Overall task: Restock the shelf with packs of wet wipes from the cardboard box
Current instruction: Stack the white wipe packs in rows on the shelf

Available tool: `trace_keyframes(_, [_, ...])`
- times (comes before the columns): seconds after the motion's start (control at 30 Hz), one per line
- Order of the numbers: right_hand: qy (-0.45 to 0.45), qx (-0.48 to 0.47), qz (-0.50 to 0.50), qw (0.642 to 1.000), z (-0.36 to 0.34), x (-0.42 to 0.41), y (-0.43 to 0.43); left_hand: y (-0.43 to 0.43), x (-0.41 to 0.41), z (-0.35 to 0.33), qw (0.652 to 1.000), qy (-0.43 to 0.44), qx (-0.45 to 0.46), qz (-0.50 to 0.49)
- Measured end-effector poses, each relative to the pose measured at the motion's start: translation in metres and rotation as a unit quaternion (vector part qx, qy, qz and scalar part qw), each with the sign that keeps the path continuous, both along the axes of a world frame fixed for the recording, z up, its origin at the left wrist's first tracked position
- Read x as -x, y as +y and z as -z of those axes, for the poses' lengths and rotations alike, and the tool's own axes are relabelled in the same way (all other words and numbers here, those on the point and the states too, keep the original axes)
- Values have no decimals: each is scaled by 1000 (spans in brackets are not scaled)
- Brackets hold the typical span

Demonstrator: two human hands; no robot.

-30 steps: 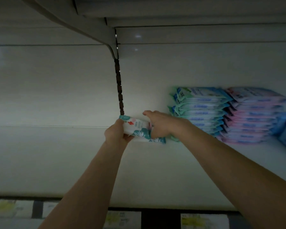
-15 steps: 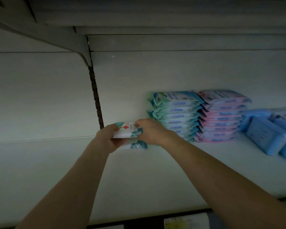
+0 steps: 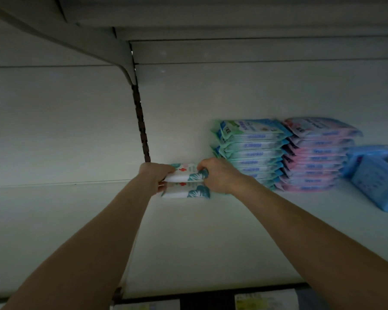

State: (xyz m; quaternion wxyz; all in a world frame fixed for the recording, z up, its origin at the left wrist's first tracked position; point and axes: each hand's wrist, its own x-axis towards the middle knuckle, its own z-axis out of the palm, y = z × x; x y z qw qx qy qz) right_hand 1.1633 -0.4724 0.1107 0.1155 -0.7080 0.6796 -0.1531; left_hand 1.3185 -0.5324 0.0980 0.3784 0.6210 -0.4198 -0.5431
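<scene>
Both my hands reach deep onto the white shelf [image 3: 188,242]. A white wet wipes pack [image 3: 184,173] with teal leaves and a red cross is held at its two ends: my left hand [image 3: 154,174] grips the left end, my right hand [image 3: 220,175] pinches the right end. It sits on top of a second pack of the same kind [image 3: 186,190] that lies on the shelf near the back wall. The cardboard box is out of view.
Right of my hands stand a tall stack of green-blue wipes packs [image 3: 249,153] and a stack of pink packs [image 3: 316,155]. Blue packs [image 3: 376,182] lie further right. A slotted upright [image 3: 141,121] runs up the back wall. The upper shelf's bracket [image 3: 112,52] hangs overhead.
The pack held in both hands has come down onto a second identical pack on the shelf. My view has shifted slightly.
</scene>
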Motion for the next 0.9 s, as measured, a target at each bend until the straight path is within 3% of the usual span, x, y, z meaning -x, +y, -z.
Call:
trace_keyframes(0.23, [86, 9, 2, 996, 21, -13, -6, -7, 4, 8, 986, -146, 69, 32])
trace_keyframes(0.53, [236, 35, -24, 971, 27, -25, -2, -8, 1, 12, 982, -146, -5, 120])
trace_keyframes(0.7, [271, 17, -14, 962, 31, -23, -3, -14, -1, 13, 973, -148, 1, 175])
trace_keyframes(0.8, [270, 20, -14, 962, 31, -22, -3, -16, -7, 11, 951, -172, 2, 259])
trace_keyframes(0.9, [266, 20, -13, 964, 30, -21, -2, -17, -7, 12, 901, -266, 34, 342])
